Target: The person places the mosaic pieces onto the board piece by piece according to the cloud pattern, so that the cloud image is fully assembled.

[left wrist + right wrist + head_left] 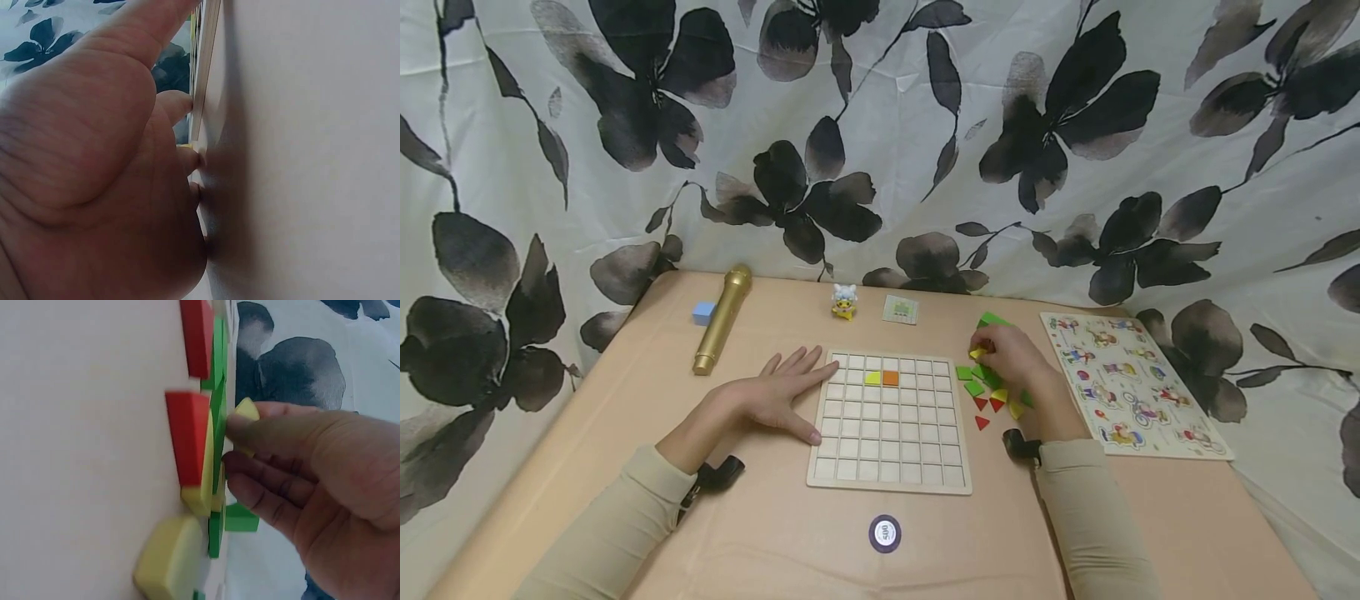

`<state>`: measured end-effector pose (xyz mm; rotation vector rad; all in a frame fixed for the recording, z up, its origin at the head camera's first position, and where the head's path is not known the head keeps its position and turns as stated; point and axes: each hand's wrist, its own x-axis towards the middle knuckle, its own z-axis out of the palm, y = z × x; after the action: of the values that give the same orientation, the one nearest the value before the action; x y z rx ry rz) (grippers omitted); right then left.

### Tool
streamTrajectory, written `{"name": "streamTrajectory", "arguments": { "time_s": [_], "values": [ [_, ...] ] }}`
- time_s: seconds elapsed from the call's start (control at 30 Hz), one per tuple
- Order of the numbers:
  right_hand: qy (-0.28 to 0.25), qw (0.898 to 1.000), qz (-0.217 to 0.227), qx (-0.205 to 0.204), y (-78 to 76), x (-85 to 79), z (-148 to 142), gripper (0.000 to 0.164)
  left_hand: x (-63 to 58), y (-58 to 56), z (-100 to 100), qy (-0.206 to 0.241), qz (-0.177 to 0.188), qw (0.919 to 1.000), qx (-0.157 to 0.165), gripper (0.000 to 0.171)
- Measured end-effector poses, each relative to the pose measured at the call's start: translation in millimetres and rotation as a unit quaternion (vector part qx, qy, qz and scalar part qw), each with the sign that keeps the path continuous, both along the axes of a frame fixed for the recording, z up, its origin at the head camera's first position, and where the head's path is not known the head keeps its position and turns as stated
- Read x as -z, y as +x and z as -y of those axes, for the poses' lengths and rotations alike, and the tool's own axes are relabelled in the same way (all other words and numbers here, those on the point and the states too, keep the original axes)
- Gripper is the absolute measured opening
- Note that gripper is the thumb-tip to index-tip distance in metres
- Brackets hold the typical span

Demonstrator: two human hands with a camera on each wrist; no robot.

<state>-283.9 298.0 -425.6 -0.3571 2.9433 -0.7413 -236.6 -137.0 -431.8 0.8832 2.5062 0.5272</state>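
My left hand [775, 396] lies with spread, straight fingers at the left edge of a pale gridded wooden board [900, 490]. Its thumb and index fingertip touch the board's edge. On the grid sit a yellow square tile [872, 378] and, right beside it, an orange square tile [890, 378]. To the right of the board, my right hand [1011, 362] pinches a small yellow block [247, 409] between thumb and fingers, above a loose pile. Green blocks [964, 372], red triangular blocks [189, 437] and more yellow blocks [169, 556] make up that pile, partly hidden under the hand.
A gold microphone [722, 321] and a blue block [703, 313] lie at back left. A small figurine [844, 302] and a square card [900, 309] are behind the board. At right lies a picture board [1138, 383]; a round chip [884, 533] lies in front.
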Motion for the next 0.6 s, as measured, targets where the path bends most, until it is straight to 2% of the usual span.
{"name": "streamTrajectory", "arguments": {
  "time_s": [0.1,0.2,0.37,0.5,0.6],
  "values": [
    [-0.021,1.0,0.013,0.006,3.1,-4.9,2.8,0.009,0.1,-0.3,0.2,0.0,0.0,1.0,0.001,0.122],
    [-0.065,0.998,0.011,-0.01,7.1,-12.6,10.8,0.005,-0.7,-0.1,0.0,0.001,0.001,1.0,0.001,0.121],
    [-0.127,0.988,-0.022,-0.083,10.4,-24.2,37.5,0.019,-1.2,0.2,0.2,0.003,0.006,1.0,0.001,0.121],
    [-0.158,0.98,0.006,-0.118,13.8,-26.6,61.9,0.025,-1.1,0.1,0.2,0.001,0.007,1.0,0.0,0.121],
    [-0.152,0.979,0.026,-0.136,15.8,-23.2,77.0,0.023,-1.4,0.2,-0.1,0.002,0.007,1.0,-0.001,0.121]
  ]
}}
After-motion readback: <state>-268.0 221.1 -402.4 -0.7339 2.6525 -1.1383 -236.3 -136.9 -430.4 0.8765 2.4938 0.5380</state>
